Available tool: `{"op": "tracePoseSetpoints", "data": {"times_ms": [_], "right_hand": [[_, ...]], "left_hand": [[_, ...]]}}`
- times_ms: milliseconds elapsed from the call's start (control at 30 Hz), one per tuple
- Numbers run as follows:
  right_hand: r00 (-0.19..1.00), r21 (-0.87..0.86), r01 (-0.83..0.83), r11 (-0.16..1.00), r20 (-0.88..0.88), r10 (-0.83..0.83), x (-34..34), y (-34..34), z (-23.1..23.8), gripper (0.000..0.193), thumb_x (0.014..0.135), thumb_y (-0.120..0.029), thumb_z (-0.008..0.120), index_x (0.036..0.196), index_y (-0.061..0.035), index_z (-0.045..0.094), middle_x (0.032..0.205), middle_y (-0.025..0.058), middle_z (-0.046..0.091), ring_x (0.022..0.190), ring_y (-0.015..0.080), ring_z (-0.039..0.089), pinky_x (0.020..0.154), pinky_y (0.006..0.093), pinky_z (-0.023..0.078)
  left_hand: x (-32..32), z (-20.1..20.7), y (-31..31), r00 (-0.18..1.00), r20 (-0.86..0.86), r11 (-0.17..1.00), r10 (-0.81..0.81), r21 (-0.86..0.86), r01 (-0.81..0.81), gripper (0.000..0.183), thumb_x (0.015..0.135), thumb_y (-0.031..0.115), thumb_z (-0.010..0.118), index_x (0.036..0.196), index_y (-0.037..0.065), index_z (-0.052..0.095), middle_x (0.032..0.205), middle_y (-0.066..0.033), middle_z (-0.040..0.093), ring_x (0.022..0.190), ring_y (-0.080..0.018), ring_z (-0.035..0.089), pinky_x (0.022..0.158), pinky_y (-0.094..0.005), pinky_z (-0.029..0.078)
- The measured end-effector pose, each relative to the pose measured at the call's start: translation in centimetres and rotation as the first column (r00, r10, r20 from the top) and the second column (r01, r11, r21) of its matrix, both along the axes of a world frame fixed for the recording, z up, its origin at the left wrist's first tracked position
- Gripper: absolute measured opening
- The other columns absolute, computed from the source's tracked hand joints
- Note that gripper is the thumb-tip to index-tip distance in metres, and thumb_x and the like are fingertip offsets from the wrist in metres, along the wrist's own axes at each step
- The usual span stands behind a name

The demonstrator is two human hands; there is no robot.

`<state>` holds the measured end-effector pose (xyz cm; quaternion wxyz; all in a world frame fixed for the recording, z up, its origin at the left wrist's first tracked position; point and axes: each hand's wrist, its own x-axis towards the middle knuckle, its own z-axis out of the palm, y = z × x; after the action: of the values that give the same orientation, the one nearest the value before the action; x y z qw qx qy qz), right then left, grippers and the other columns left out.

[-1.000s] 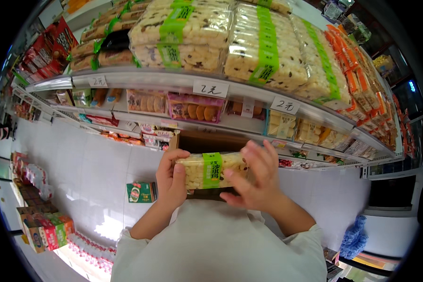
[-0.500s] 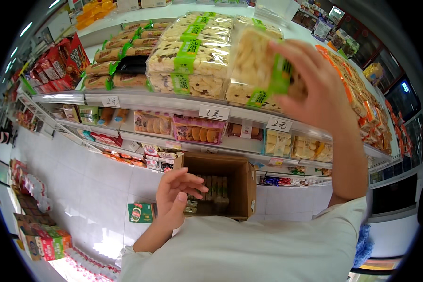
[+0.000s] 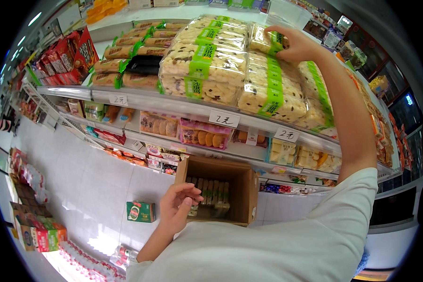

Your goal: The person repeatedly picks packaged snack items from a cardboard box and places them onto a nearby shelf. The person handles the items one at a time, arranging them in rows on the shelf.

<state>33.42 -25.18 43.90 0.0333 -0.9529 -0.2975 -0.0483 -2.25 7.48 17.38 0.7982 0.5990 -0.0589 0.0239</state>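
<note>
My right hand [image 3: 291, 46] reaches to the far part of the top shelf, its thumb and fingers around a clear-wrapped puffed-grain cake pack [image 3: 260, 39] with a green band. That pack rests on the back of a row of similar packs [image 3: 272, 83]. A taller stack of cream-coloured cake packs [image 3: 199, 63] with dark bits stands just left of it. My left hand [image 3: 177, 206] hovers beside an open cardboard box [image 3: 242, 188], loosely curled with the thumb apart and nothing in it. Several green-banded packs [image 3: 211, 191] stand inside the box.
Rolls in green-ended wrappers [image 3: 127, 51] and a black tray [image 3: 143, 65] lie left on the top shelf. Red snack boxes [image 3: 63, 61] stand farther left. Lower shelves hold bagged cookies [image 3: 204, 134]. A green carton [image 3: 141, 212] sits on the floor. Orange-banded packs [image 3: 378, 127] line the right side.
My right hand has carried the cake pack away from me, from above the shelf's front to the row's back. My left hand stays near the box, its fingers slightly more curled.
</note>
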Motion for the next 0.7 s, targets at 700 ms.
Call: {"op": "tracePoseSetpoints", "data": {"times_ms": [700], "right_hand": [[0.899, 0.068, -0.346, 0.936, 0.311, 0.31, -18.4, 3.4, -3.0, 0.031, 0.091, -0.011, 0.072, 0.121, -0.0038, 0.07, 0.13, 0.0147, 0.068, 0.125, 0.0323, 0.064, 0.104, 0.0411, 0.051]], "left_hand": [[1.5, -9.0, 0.5, 0.942, 0.333, 0.546, 0.052, 0.78, -0.306, 0.025, 0.086, 0.001, 0.066, 0.111, 0.003, 0.068, 0.123, -0.0189, 0.063, 0.118, -0.0408, 0.059, 0.097, -0.0505, 0.048]]}}
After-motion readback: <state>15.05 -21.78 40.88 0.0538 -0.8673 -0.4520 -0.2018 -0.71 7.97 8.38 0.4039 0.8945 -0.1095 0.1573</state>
